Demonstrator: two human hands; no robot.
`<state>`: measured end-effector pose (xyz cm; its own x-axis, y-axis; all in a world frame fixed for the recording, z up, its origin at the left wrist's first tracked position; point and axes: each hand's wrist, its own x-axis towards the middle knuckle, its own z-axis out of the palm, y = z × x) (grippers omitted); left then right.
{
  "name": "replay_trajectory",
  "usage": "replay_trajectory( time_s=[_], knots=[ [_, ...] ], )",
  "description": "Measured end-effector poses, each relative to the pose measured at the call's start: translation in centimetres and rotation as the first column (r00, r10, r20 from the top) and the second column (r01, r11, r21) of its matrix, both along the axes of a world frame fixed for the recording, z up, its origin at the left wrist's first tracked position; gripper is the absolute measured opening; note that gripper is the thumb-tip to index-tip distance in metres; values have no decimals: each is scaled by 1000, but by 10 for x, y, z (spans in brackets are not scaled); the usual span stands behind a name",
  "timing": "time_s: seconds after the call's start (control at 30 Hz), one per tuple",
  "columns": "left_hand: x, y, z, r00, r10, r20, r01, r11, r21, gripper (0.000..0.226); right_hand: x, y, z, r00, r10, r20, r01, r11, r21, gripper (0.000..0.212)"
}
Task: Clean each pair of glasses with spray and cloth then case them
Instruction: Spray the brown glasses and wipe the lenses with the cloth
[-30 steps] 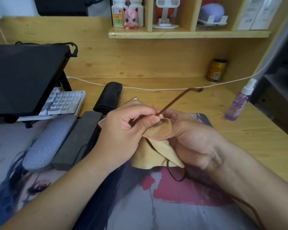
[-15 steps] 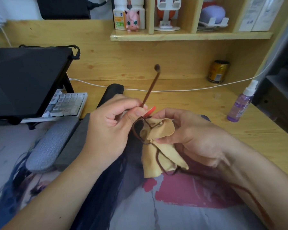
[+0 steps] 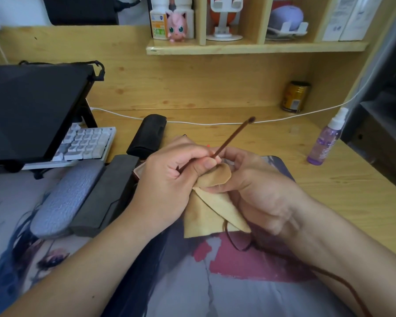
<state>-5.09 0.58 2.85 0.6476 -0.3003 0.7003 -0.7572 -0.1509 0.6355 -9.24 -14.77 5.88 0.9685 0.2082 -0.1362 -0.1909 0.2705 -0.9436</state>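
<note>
Far left: dark screen [image 3: 30,110] on a stand, keyboard [image 3: 87,143] under it, grey wrist rest [image 3: 66,197] in front. Black case [image 3: 148,136] lies closed on the counter [image 3: 343,193], just behind the hands.

Left hand [image 3: 169,184]: grip curled, thumb and forefinger pinching the glasses [image 3: 231,136] at the frame. One brown temple sticks up and away toward the right. Lenses are mostly hidden by the fingers and cloth, so hard to say which lens is being worked.

Cloth [image 3: 213,202], tan, sits between the two hands over the desk mat [image 3: 249,289]; its lower part hangs free. Right hand [image 3: 261,193]: grip curled, thumb and fingers pinching the cloth's upper fold against the glasses. A thin brown cord [image 3: 236,243] loops below the cloth and trails under the right forearm, probably a glasses strap.

Spray [image 3: 325,143], purple bottle, stands untouched well to the right on the counter. A can [image 3: 294,97] sits at the back wall.

Step in hand: wiping this pair with the cloth; casing not yet done. Next move likely calls for finishing the rub on both lenses, folding the raised temple in, tucking the cord, then freeing a hand to open the case.
</note>
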Motion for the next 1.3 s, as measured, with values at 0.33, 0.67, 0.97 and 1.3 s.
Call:
replay_trajectory(
  time_s=[0.33,0.67,0.97,1.3],
  knots=[
    [0,5,1,993,102,54,-99,994,-54,11,-2,4,0,995,-69,-69,75,993,95,34],
    [-2,15,5,981,114,156,-113,993,-19,13,0,-14,3,964,263,-40,-266,954,-137,57],
    [-5,-1,-1,994,61,92,-59,998,-19,12,-1,-2,5,989,122,81,-117,991,-61,43],
    [-2,12,8,961,256,101,-236,955,-180,10,17,-19,1,933,-351,80,356,933,-52,20]
  ],
)
